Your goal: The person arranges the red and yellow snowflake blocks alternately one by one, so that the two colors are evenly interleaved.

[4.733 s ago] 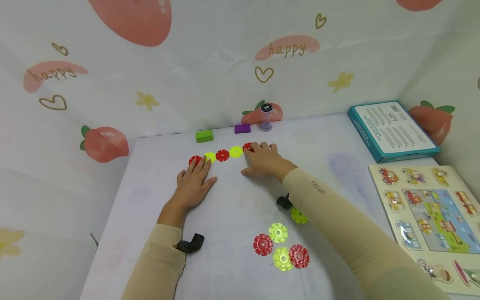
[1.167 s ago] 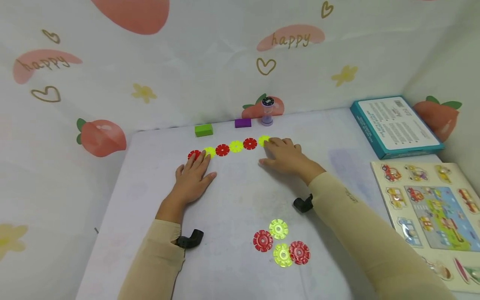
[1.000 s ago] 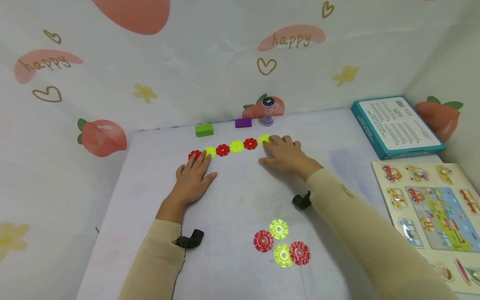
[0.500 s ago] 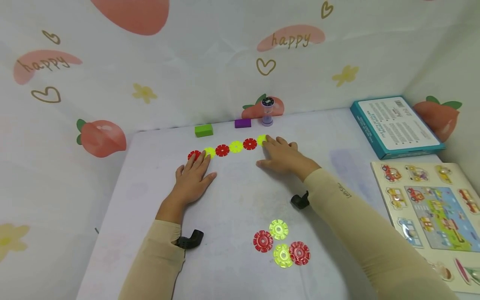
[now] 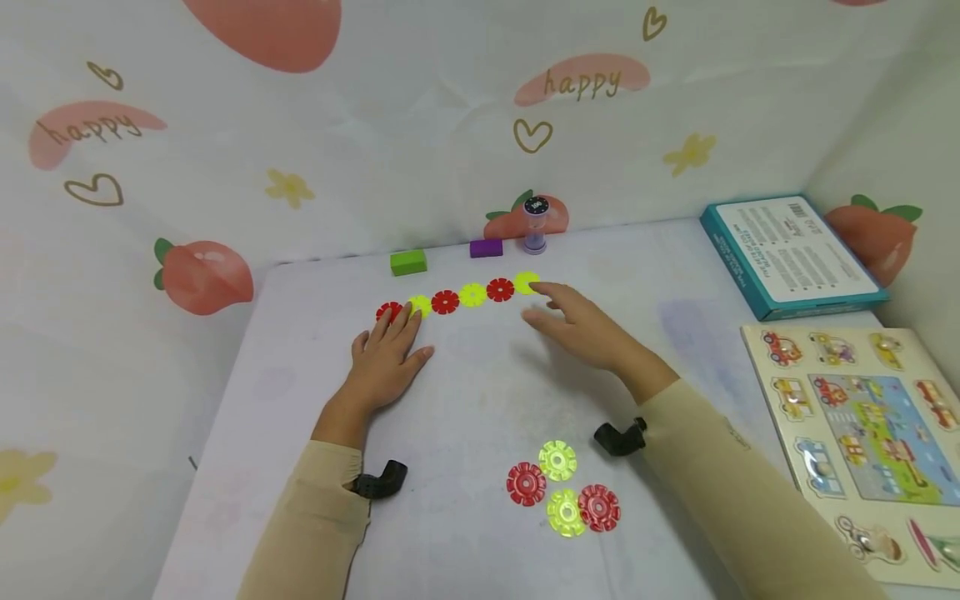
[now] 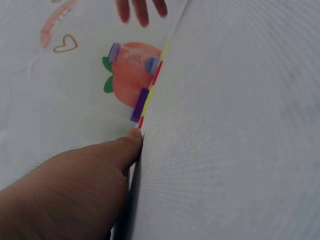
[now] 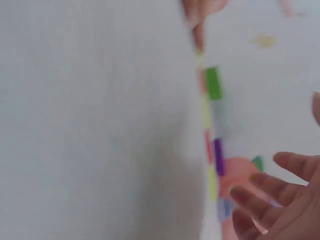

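A row of notched plastic discs, red and yellow by turns, runs across the far part of the table. My left hand lies flat, its fingertips on the red disc at the left end and the yellow disc beside it. At the other end is a yellow disc, edge to edge with a red disc. Just to its right hovers my right hand, palm raised, fingers loosely extended and holding nothing; the right wrist view shows these fingers spread apart.
Nearer me lie two red discs, one at the left, and two yellow discs. A green block, a purple block and a small sand timer stand along the back. At right are a teal box and a picture puzzle board.
A yellow disc that lay by the right forearm now ends the row at the right. My right hand slid it slightly left, then lifted off. The left hand has stayed put.
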The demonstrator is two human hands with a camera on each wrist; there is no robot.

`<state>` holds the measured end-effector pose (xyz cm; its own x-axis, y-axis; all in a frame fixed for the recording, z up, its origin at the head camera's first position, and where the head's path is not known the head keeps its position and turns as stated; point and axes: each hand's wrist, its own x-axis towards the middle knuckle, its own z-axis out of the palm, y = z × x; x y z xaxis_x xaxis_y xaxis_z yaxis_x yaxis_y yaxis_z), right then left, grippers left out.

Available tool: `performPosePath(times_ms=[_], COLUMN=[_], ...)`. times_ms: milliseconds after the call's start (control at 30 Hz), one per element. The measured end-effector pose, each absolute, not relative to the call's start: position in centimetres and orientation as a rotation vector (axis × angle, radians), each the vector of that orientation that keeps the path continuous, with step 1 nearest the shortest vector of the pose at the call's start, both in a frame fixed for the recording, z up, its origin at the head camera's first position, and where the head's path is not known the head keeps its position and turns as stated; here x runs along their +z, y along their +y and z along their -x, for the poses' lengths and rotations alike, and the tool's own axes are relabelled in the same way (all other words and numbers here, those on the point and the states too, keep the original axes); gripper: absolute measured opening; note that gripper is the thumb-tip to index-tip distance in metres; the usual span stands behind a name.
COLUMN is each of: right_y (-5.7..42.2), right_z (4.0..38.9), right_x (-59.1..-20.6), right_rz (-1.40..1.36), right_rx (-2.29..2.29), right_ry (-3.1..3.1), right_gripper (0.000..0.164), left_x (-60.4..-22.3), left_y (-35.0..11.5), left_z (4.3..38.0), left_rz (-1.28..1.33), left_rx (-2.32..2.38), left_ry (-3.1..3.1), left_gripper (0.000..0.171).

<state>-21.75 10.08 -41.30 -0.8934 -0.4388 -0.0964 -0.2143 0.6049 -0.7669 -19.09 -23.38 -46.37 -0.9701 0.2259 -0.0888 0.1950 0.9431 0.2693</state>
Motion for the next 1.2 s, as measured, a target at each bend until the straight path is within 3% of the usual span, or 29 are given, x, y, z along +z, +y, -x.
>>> performPosePath(times_ms=[167, 367, 600, 700, 867, 1033, 1200], right_y=[12.3, 14.9, 17.0, 17.7, 17.9, 17.4, 16.4], right_z=[16.5, 11.0, 6.9, 5.6, 5.2, 7.0, 10.2], right_x=[-41.3, -44.5, -45.4, -45.1, -44.5, -43.6, -42.5], right_rz=[0.668, 0.726, 0.954, 1.030, 0.898, 0.738, 0.549], right_rx=[-1.633, -1.801, -1.379, -1.122, -1.026, -1.215, -1.462], right_ry=[2.241, 1.990, 2.267, 2.388, 2.403, 2.349, 2.373], right_gripper=[0.042, 0.041, 0.053, 0.050, 0.038, 0.028, 0.040], left_x=[-46.4, -46.3, -46.8, -46.9, -46.6, -46.4, -46.7], left_y=[-23.6, -23.6, -23.5, -23.4, -23.3, -23.4, -23.3], left_z=[19.3, 19.2, 19.1, 19.1, 19.1, 19.0, 19.1], left_rz=[-0.311, -0.297, -0.297, -0.301, -0.310, -0.314, -0.318], left_rx=[0.368, 0.384, 0.397, 0.383, 0.384, 0.386, 0.386], left_ry=[2.994, 2.989, 2.982, 2.983, 2.996, 2.993, 2.993], left_gripper=[0.074, 0.074, 0.075, 0.075, 0.074, 0.073, 0.074])
